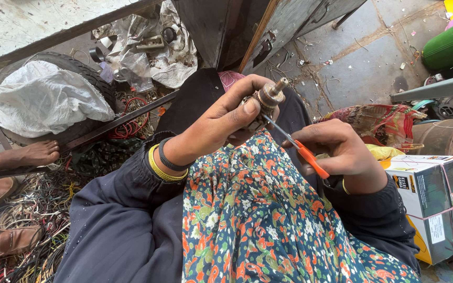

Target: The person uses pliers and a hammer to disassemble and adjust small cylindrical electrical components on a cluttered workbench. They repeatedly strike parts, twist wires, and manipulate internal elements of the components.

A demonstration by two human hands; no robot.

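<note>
Gripping a small motor rotor (265, 99) over the lap, the left hand (221, 126) wraps its fingers round the winding end, thumb pressed flat on the side, so the metal shaft sticks up and away. The right hand (342, 152) pinches an orange-handled tool (304, 154), probably a cutter or screwdriver, and its thin metal tip touches the rotor just below the thumb. The step in hand looks like prying or cutting at the copper winding. I judge the work as early, since the winding looks intact, though part is hidden by the fingers. Any further push calls for a firm left grip and a tip angled away from the thumb, which sits near it. A cardboard box (431, 204) stands beside the right forearm; tangled wires (32, 209) cover the floor at left.
</note>
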